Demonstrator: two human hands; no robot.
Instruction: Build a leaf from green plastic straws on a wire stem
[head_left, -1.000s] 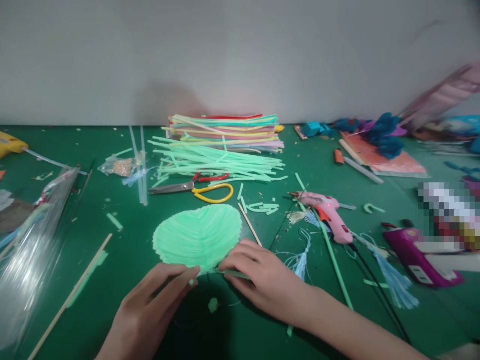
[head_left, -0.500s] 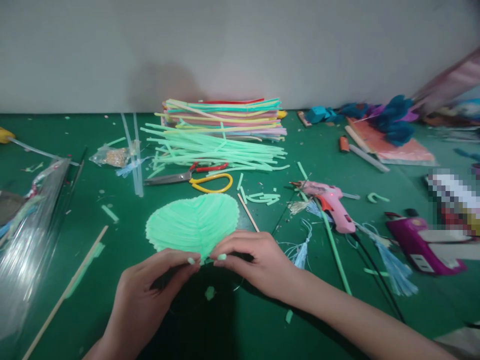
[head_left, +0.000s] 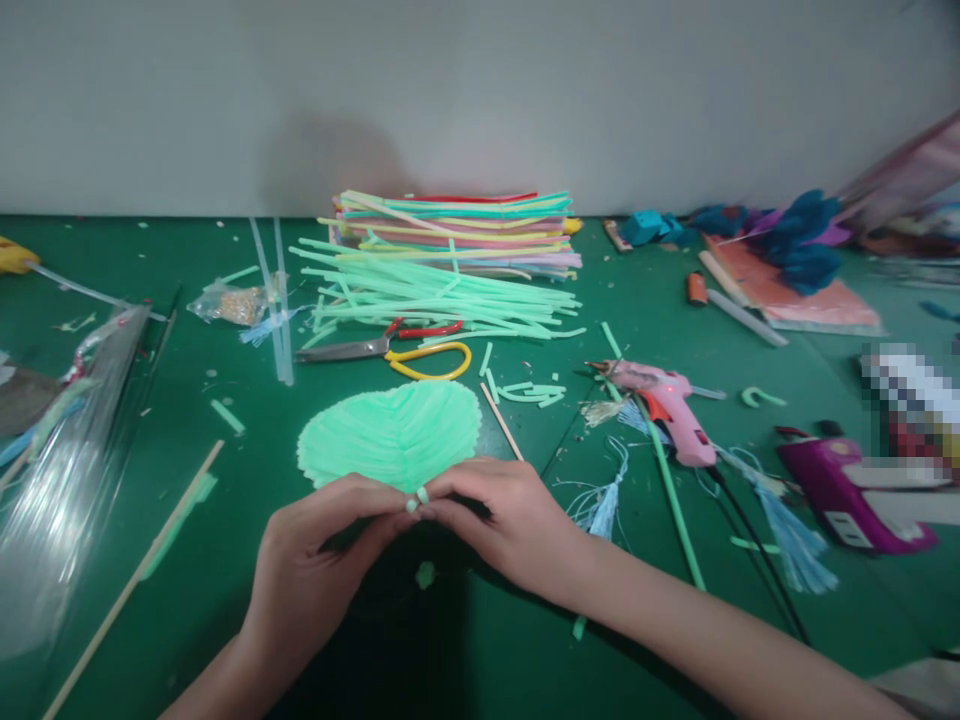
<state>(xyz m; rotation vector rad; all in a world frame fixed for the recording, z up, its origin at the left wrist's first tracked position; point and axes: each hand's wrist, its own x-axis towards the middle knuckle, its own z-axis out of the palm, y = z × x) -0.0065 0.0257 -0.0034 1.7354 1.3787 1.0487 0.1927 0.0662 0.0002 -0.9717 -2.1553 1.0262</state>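
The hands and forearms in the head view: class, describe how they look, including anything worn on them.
Both the left hand and right hand are ungloved, with slim fingers. No ring, watch or bracelet shows. The left forearm and right forearm show no sleeve, cable or marking.

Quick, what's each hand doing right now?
Left hand: closed, pinching a green strip end by the leaf.
Right hand: closed, pinching another green strip end.
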